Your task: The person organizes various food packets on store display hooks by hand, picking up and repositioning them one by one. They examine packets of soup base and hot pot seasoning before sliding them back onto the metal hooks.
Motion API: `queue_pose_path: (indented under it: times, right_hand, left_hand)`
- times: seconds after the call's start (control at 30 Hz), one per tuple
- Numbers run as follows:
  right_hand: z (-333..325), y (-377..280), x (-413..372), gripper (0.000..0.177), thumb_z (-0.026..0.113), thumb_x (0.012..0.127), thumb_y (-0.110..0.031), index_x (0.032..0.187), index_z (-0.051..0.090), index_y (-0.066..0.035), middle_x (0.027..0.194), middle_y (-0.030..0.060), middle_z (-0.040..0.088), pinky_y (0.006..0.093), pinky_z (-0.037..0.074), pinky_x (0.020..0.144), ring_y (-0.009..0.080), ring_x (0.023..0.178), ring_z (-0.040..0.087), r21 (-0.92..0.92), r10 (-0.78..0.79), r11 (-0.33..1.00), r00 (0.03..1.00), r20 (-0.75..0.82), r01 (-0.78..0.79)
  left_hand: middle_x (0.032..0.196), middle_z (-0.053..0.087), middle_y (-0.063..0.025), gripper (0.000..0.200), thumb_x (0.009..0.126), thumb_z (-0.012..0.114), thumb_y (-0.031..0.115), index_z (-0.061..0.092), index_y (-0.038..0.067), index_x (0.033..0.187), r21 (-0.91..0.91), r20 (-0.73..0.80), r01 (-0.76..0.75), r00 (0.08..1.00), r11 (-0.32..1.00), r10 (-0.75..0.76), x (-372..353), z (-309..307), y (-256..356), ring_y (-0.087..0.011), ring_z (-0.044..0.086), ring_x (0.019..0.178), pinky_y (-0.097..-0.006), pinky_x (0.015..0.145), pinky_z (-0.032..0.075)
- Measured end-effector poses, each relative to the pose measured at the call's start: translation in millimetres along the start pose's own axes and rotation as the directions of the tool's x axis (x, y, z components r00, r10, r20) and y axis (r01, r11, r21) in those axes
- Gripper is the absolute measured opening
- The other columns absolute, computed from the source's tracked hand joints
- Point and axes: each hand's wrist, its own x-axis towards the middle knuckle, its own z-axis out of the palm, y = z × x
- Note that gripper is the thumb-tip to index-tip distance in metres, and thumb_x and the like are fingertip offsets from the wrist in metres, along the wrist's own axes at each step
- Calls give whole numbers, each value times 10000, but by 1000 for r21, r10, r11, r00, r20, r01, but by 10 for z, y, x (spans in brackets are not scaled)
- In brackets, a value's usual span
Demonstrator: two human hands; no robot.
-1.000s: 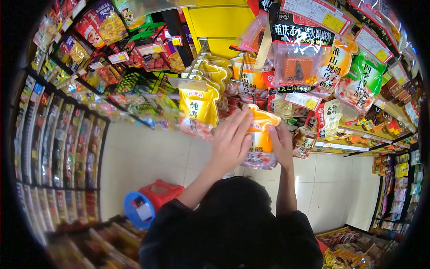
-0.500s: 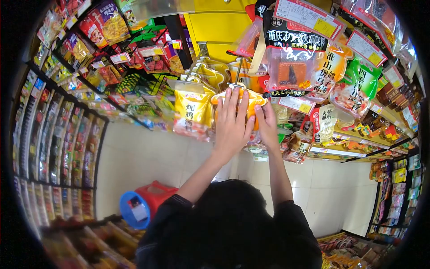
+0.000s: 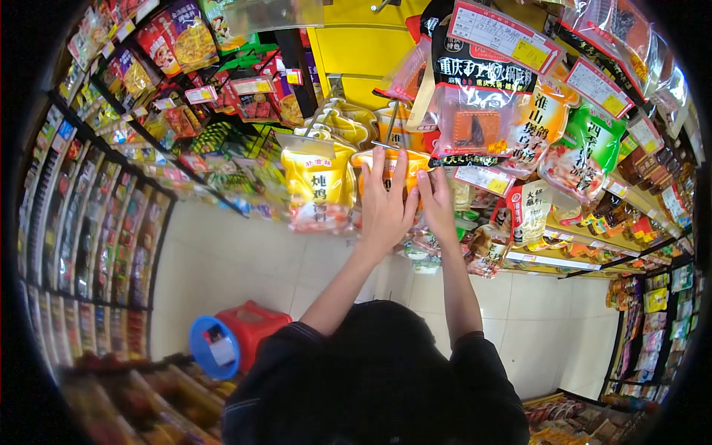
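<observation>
An orange soup seasoning pouch point(image 3: 366, 161) hangs on a metal hook point(image 3: 391, 124), mostly covered by both hands. My left hand point(image 3: 387, 204) lies across its front with fingers stretched and apart, their tips up near the hook's end. At the pouch's right edge, my right hand point(image 3: 437, 204) has its thumb on the front and the other fingers along the side, seemingly gripping that edge. Left of the hands hangs a yellow chicken soup seasoning pouch point(image 3: 317, 185) on another hook. A black hotpot base packet point(image 3: 475, 81) hangs to the right.
More pouches hang at the right, among them a green one point(image 3: 586, 156) and an orange-and-white one point(image 3: 538, 122), with price tags point(image 3: 504, 33) in front. Packed shelves point(image 3: 96, 230) line the left. A red basket point(image 3: 259, 326) and a blue-rimmed bin point(image 3: 215, 347) stand on the tiled floor point(image 3: 356, 278).
The view has shifted slightly. Both hands stay at the orange pouch, my right hand a little lower and closer to my left. More of the pouch's printed front shows between my left fingers.
</observation>
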Motion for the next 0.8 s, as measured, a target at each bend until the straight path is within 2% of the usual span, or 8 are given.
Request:
queue_pose_path:
  times: [0.1,0.2,0.4,0.53,0.63,0.73,0.8]
  right_hand:
    - [-70,115,29,358,541,1115,-208,1398,520,11,1171,105,701,351,509,922,149,1042,645,-52,-8,999,1000,8,8]
    - [-65,79,15,358,544,1110,-200,1401,530,9,1149,106,706,352,511,931,151,1040,649,-9,-51,999,998,-33,51]
    - [-187,0,-77,354,561,1099,-203,1380,557,12,1190,115,702,341,515,959,164,1086,659,-27,-19,999,999,44,21]
    - [-160,-65,-86,339,569,1096,-212,1348,576,15,1178,106,706,341,522,933,160,1057,665,-43,-63,997,995,81,67]
    - [-113,-92,-1,329,572,1095,-214,1331,583,15,1155,108,710,344,524,913,156,1033,664,-57,-75,995,994,86,80]
    - [-91,-116,24,328,569,1097,-221,1325,583,14,1118,108,707,340,522,899,152,1007,659,-83,-39,996,996,76,45]
    - [-64,-153,30,330,565,1099,-227,1324,582,14,1089,106,704,337,522,881,151,977,655,-67,-25,997,998,59,29]
  left_hand:
    - [1628,286,-361,680,1015,599,262,380,16,1610,-16,25,4,1000,1000,-3,-26,63,-7,-510,298,1519,-655,1228,215]
    - [1635,269,-362,690,1017,595,262,363,12,1616,-12,30,7,1000,1000,-7,-40,114,1,-512,278,1528,-657,1231,203]
    - [1684,163,-349,705,1024,586,263,329,16,1632,-40,34,-16,999,999,17,-132,59,22,-513,195,1565,-659,1251,145]
    - [1690,160,-341,696,1034,567,275,330,0,1628,-16,7,5,1000,1000,-5,-212,-1,56,-507,162,1579,-662,1256,90]
    - [1691,159,-342,687,1034,563,269,339,-1,1624,8,-2,20,1000,1000,-20,-150,-41,84,-509,162,1578,-662,1255,89]
    - [1660,239,-350,676,1031,561,281,367,-2,1613,26,-26,1,1000,1000,0,-87,-49,99,-521,214,1561,-678,1244,125]
    - [1655,244,-355,674,1030,558,282,370,-1,1611,41,-15,10,1000,999,-9,-51,-34,107,-520,219,1559,-685,1238,126]
